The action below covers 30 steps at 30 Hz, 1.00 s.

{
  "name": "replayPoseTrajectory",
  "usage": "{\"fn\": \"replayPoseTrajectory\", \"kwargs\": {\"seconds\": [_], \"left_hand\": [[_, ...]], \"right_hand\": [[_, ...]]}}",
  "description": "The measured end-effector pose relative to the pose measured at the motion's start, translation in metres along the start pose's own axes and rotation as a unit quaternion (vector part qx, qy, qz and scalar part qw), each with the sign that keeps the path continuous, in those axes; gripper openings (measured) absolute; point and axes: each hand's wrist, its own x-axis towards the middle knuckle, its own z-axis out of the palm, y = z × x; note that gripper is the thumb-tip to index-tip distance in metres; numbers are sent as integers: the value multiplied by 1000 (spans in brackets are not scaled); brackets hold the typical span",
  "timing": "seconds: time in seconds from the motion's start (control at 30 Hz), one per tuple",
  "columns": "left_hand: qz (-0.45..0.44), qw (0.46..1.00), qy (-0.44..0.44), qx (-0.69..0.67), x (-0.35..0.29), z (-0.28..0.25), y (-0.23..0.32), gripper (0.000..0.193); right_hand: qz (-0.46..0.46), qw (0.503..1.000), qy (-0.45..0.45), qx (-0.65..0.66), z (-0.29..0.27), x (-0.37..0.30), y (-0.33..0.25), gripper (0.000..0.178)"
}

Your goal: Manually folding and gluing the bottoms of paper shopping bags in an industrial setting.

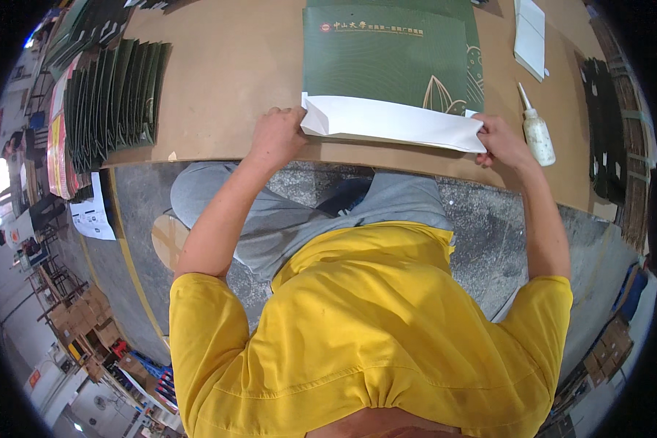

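Note:
A dark green paper bag [376, 62] with gold print lies flat on the table in front of me, on top of at least one more green sheet. Its near end is folded into a long white flap [398, 124] along the table's front edge. My left hand [277, 137] is closed on the flap's left end, where the paper makes a triangular fold. At the right end, my right hand [502, 142] pinches the flap's corner between thumb and fingers. Just right of that hand, a translucent squeeze bottle [538, 137] with a thin white nozzle lies on the table.
A brown cardboard-covered table [219, 80] carries a row of green folded bags [117, 106] at the left. White paper pieces [530, 38] lie at the far right. Dark green pieces [604, 135] are stacked along the right edge. A printed sheet [93, 212] hangs by the left corner.

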Motion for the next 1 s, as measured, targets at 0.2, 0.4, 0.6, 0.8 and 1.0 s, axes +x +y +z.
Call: {"fn": "replayPoseTrajectory", "kwargs": {"seconds": [0.2, 0.4, 0.6, 0.8, 1.0], "left_hand": [[-5, 999, 12, 42, -4, -2, 2, 18], [2, 1000, 3, 17, -9, -3, 7, 28], [40, 996, 73, -38, -13, 8, -4, 12], [-156, 818, -11, -554, -36, -12, 3, 22], [-72, 954, 115, -268, -41, -7, 27, 20]], "right_hand": [[-430, 852, 242, -176, 40, -32, -97, 25], [-398, 794, -18, -460, 147, 50, -141, 12], [-414, 758, -16, -504, 178, 51, -134, 14], [-433, 731, 14, -527, 192, 52, -132, 12], [-392, 737, -18, -551, 191, 53, -131, 12]]}}
